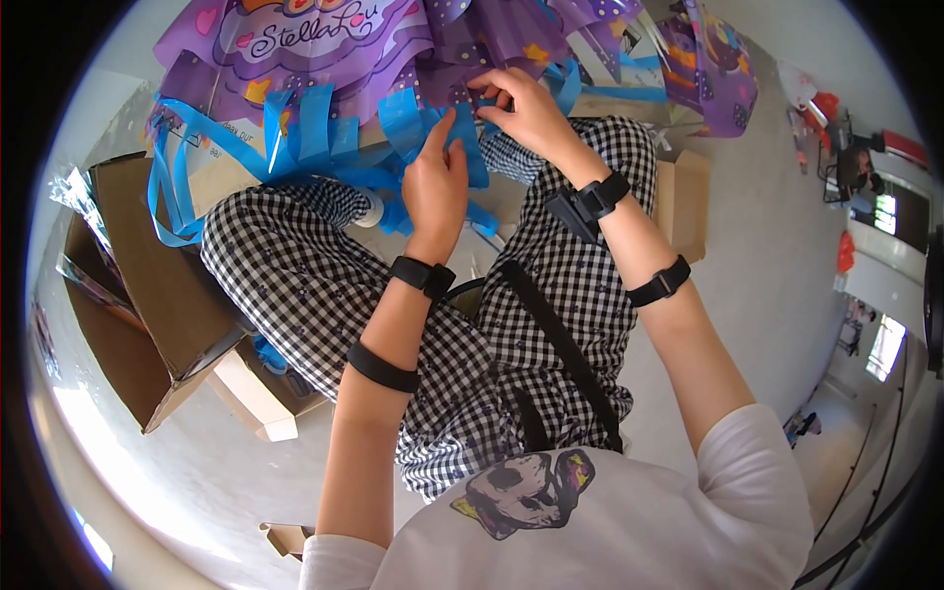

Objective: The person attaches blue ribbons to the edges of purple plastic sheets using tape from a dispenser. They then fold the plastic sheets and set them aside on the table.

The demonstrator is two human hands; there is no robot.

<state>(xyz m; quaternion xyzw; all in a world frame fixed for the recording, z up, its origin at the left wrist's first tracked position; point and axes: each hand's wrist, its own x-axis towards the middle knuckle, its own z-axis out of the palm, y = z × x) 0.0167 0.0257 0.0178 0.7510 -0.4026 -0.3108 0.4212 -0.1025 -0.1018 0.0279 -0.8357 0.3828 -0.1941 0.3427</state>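
A shiny purple plastic sheet [324,69], printed with stars and hearts, spreads beyond my knees. Several blue strips [316,128] hang along its near edge. My left hand [435,192] is against a wide blue strip between my knees, its index finger stretched forward and the thumb a little apart from it; its other fingers are hidden. To its right, my right hand [531,116] reaches over the purple sheet's lower edge with bent fingers. A gap shows between its index finger and thumb, and nothing is visibly gripped there.
An open brown cardboard box [157,265] stands by my left knee. Next to it, a smaller box [261,388] has blue material inside. Another cardboard piece [681,206] lies beside my right knee. A second purple printed piece [723,74] is at the far right.
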